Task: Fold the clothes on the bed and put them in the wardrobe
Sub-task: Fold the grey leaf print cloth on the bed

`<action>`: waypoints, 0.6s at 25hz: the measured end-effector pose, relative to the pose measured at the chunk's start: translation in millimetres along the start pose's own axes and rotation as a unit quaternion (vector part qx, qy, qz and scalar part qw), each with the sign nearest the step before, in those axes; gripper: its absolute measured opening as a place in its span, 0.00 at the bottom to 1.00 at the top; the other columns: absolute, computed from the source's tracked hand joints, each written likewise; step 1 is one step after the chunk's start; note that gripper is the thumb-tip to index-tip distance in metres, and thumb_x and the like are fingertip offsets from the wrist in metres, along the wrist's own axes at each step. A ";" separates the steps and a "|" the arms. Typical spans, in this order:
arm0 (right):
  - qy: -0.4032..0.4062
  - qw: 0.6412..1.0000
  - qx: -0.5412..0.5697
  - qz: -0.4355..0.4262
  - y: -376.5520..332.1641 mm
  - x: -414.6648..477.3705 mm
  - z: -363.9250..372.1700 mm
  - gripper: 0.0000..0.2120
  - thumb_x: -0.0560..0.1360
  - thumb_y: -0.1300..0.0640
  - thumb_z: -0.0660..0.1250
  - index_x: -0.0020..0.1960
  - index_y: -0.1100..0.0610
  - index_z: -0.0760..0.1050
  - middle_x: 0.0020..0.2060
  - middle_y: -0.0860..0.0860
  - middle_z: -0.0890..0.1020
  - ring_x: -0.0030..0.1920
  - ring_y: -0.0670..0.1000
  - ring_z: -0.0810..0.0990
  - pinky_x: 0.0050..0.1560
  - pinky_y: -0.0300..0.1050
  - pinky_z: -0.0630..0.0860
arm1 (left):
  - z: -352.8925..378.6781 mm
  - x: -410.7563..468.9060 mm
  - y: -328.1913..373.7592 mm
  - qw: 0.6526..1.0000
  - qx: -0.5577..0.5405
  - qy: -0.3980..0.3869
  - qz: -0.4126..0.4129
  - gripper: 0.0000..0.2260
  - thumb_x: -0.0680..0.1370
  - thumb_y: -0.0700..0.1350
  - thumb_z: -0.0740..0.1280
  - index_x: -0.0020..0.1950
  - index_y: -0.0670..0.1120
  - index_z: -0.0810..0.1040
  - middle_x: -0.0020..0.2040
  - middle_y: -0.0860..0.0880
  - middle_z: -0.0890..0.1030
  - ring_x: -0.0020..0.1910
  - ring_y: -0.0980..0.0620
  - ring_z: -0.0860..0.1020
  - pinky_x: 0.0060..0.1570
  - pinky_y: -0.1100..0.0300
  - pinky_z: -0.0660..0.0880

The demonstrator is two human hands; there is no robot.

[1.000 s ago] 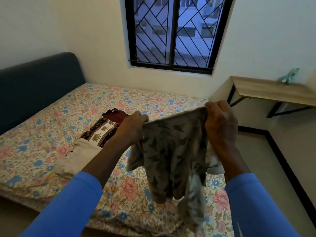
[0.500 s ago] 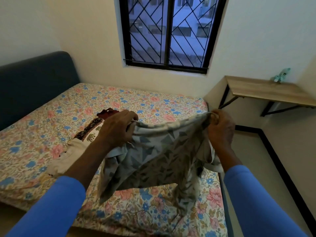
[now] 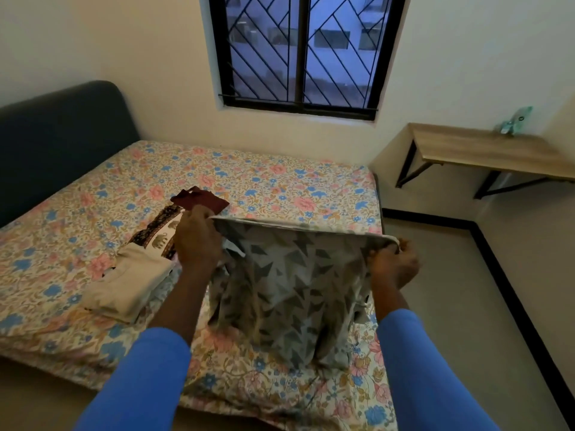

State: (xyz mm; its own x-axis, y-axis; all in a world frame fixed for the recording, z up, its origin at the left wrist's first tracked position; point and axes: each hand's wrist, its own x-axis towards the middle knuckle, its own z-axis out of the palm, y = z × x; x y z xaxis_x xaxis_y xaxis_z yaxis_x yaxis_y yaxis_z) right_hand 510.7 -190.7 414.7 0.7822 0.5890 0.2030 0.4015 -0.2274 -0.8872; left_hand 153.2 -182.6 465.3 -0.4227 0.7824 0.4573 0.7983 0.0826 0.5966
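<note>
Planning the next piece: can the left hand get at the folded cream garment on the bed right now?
Probably, once freed: the cream garment lies close beside the left hand with nothing between, but that hand grips a corner of the grey patterned garment.

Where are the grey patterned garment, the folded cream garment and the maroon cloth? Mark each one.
grey patterned garment (image 3: pixel 289 275), head view, middle of the held-up panel.
folded cream garment (image 3: pixel 124 286), head view, top layer.
maroon cloth (image 3: pixel 200 199), head view, centre of its flat part.
</note>
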 end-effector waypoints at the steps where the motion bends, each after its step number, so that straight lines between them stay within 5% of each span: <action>1: 0.020 0.990 0.122 0.064 0.8 -7.7 2.6 0.07 0.75 0.47 0.63 0.49 0.44 0.79 0.53 0.56 0.82 0.48 0.57 0.84 0.49 0.57 0.84 | 4.3 -11.8 3.9 0.992 -0.091 0.044 -0.076 0.07 0.80 0.36 0.63 0.54 0.41 0.80 0.52 0.38 0.82 0.51 0.36 0.79 0.47 0.53 0.68; 3: 0.071 0.971 0.205 0.102 -20.5 -26.5 1.5 0.05 0.80 0.55 0.66 0.52 0.54 0.80 0.51 0.56 0.82 0.49 0.55 0.83 0.50 0.51 0.83 | 6.9 -32.2 14.0 0.954 -0.210 0.150 -0.151 0.09 0.80 0.36 0.62 0.56 0.41 0.80 0.53 0.40 0.83 0.53 0.39 0.80 0.50 0.55 0.71; 7: 0.182 0.953 0.232 -0.064 -72.7 -7.9 -9.2 0.11 0.81 0.57 0.65 0.57 0.63 0.81 0.51 0.50 0.80 0.52 0.46 0.78 0.54 0.26 0.69 | -8.3 -7.0 14.8 0.930 -0.175 0.321 -0.029 0.11 0.79 0.35 0.60 0.54 0.39 0.81 0.53 0.39 0.81 0.52 0.43 0.78 0.55 0.60 0.73; 9: 0.151 0.967 0.179 -0.103 -80.6 20.9 12.8 0.14 0.82 0.51 0.65 0.57 0.60 0.81 0.52 0.48 0.79 0.53 0.45 0.76 0.56 0.27 0.67 | -3.8 20.6 10.8 0.947 -0.147 0.286 -0.015 0.13 0.80 0.39 0.58 0.54 0.40 0.82 0.55 0.37 0.79 0.52 0.43 0.77 0.55 0.65 0.70; 12: 0.074 0.984 0.160 0.007 -64.1 48.7 67.3 0.15 0.80 0.45 0.66 0.54 0.56 0.83 0.49 0.50 0.85 0.50 0.50 0.82 0.56 0.45 0.77 | 41.5 54.2 -12.7 0.986 -0.076 0.134 -0.067 0.14 0.80 0.42 0.58 0.55 0.44 0.83 0.57 0.36 0.77 0.50 0.36 0.77 0.51 0.52 0.70; 15: 0.028 0.994 0.102 -0.022 -57.8 83.7 106.6 0.13 0.78 0.47 0.70 0.52 0.56 0.85 0.46 0.52 0.86 0.48 0.53 0.83 0.54 0.53 0.80 | 89.4 104.0 -27.4 0.997 -0.040 0.014 -0.064 0.12 0.78 0.37 0.62 0.55 0.43 0.83 0.54 0.35 0.79 0.52 0.33 0.77 0.50 0.47 0.72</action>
State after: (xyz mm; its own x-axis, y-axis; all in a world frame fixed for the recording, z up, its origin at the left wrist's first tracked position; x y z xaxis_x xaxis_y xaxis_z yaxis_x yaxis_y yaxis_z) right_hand 502.2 -45.6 438.7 0.7931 0.5502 0.2614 0.3356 -0.0367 -0.9413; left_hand 125.6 -48.4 437.5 -0.5316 0.7507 0.3923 0.7010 0.1300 0.7013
